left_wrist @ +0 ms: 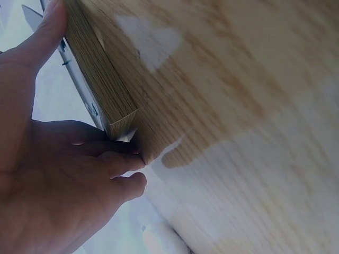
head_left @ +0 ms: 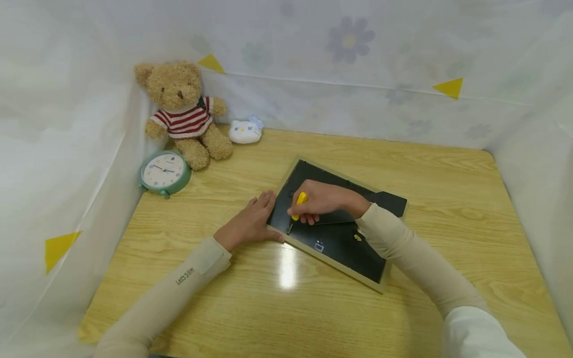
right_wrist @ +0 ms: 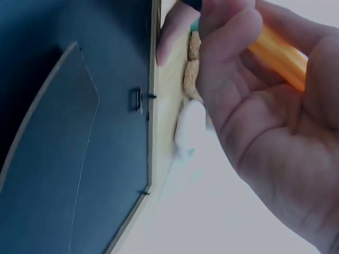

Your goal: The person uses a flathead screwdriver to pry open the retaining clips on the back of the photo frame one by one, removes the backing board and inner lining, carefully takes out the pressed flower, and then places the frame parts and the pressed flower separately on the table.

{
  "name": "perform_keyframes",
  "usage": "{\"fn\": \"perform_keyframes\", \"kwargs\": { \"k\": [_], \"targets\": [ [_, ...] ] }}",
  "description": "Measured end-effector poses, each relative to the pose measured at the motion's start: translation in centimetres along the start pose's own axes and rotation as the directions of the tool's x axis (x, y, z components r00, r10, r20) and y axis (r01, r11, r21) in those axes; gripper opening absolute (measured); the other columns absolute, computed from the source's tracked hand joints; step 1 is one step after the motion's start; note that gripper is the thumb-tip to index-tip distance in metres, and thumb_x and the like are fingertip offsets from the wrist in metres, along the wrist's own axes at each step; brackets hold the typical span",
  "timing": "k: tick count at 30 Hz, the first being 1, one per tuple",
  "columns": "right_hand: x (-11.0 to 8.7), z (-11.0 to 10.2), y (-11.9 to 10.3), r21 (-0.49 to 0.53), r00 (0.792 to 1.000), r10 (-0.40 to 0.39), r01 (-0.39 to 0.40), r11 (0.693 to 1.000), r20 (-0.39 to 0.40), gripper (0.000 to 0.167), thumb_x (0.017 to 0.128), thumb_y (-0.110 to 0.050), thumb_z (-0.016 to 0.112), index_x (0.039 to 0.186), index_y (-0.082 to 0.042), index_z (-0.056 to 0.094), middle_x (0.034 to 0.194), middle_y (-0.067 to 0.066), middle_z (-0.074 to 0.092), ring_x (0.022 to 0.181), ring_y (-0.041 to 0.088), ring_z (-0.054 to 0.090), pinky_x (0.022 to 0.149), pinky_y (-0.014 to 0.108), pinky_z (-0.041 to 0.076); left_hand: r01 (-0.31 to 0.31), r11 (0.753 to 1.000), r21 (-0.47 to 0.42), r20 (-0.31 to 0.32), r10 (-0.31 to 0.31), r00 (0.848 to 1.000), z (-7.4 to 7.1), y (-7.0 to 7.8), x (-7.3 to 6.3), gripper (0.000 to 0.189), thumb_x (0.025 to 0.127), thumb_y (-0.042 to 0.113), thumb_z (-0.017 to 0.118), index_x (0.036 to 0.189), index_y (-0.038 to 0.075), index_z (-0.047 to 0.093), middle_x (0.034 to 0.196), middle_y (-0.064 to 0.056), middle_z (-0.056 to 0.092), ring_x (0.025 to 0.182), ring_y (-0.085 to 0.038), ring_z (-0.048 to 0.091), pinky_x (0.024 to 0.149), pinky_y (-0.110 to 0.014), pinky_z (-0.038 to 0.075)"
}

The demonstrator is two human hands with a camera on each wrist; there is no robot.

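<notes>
Picture frame (head_left: 335, 241), black back upward, centre of the view on the worktop (head_left: 456, 209). Left hand (head_left: 248, 222) braced at its left corner, fingers extended, grasping nothing; right hand (head_left: 326, 197), fingers curled round yellow-handled tool (head_left: 301, 199), metal tip (head_left: 290, 228) at the lower-left edge. Step, apparently: loosening or setting the back's edge fastening; next move calls for careful tip pressure, corner held steady.

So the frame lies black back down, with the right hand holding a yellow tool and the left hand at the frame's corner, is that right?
Not quite: the head view shows the frame lying with its black back up, not down. The rest holds: the right hand holds the yellow tool, and the left hand is at the frame's corner.
</notes>
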State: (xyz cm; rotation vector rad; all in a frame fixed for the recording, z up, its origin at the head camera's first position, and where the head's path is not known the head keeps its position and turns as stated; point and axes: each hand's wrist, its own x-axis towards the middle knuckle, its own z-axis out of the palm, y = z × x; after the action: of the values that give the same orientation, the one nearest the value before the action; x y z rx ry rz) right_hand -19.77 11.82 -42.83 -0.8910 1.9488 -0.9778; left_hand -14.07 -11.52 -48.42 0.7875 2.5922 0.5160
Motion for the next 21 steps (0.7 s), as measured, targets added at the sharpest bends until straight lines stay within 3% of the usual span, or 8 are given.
{"fn": "perform_keyframes", "kwargs": {
  "k": [4, 11, 16, 21],
  "targets": [
    [0.1, 1.1, -0.5, -0.022, 0.998, -0.039, 0.038, 0.999, -0.050, 0.035, 0.101, -0.024, 0.060, 0.077, -0.001, 0.070, 0.061, 0.005, 0.066, 0.049, 0.024, 0.063, 0.053, 0.051, 0.054, -0.006, 1.000, -0.005, -0.005, 0.006, 1.000, 0.0, 0.0, 0.1, 0.120, 0.081, 0.057, 0.077, 0.155, -0.010, 0.011, 0.162, -0.029, 0.009, 0.151, -0.042, 0.010, 0.120, -0.053, 0.016],
    [0.1, 2.4, -0.4, -0.061, 0.986, -0.117, 0.110, 0.992, -0.121, 0.030, 0.101, -0.010, 0.055, 0.076, 0.003, 0.067, 0.057, 0.000, 0.062, 0.044, 0.018, 0.059, 0.044, 0.034, 0.051, -0.010, 0.999, 0.033, -0.005, 0.011, 1.000, -0.1, 0.0, 0.0, 0.119, 0.081, 0.058, 0.076, 0.155, -0.011, 0.013, 0.162, -0.030, 0.012, 0.150, -0.042, 0.013, 0.119, -0.054, 0.018],
    [0.1, 3.2, -1.1, -0.131, 0.981, -0.161, 0.146, 0.980, -0.112, 0.028, 0.100, -0.007, 0.052, 0.079, 0.003, 0.067, 0.054, -0.003, 0.058, 0.041, 0.012, 0.055, 0.043, 0.029, 0.048, 0.025, 0.999, 0.047, 0.004, -0.025, 1.000, -0.2, 0.2, 0.0, 0.120, 0.080, 0.061, 0.075, 0.156, -0.008, 0.013, 0.163, -0.026, 0.012, 0.151, -0.039, 0.012, 0.118, -0.060, 0.013],
    [0.1, 4.0, -2.3, -0.233, 0.981, -0.163, 0.135, 0.963, -0.103, 0.025, 0.100, -0.009, 0.051, 0.083, -0.002, 0.068, 0.051, -0.006, 0.051, 0.038, 0.007, 0.047, 0.044, 0.022, 0.040, 0.062, 0.997, 0.048, 0.007, -0.062, 0.998, -0.2, 0.4, 0.2, 0.121, 0.079, 0.064, 0.075, 0.157, -0.006, 0.013, 0.164, -0.023, 0.012, 0.151, -0.037, 0.013, 0.116, -0.065, 0.008]
  ]
}}
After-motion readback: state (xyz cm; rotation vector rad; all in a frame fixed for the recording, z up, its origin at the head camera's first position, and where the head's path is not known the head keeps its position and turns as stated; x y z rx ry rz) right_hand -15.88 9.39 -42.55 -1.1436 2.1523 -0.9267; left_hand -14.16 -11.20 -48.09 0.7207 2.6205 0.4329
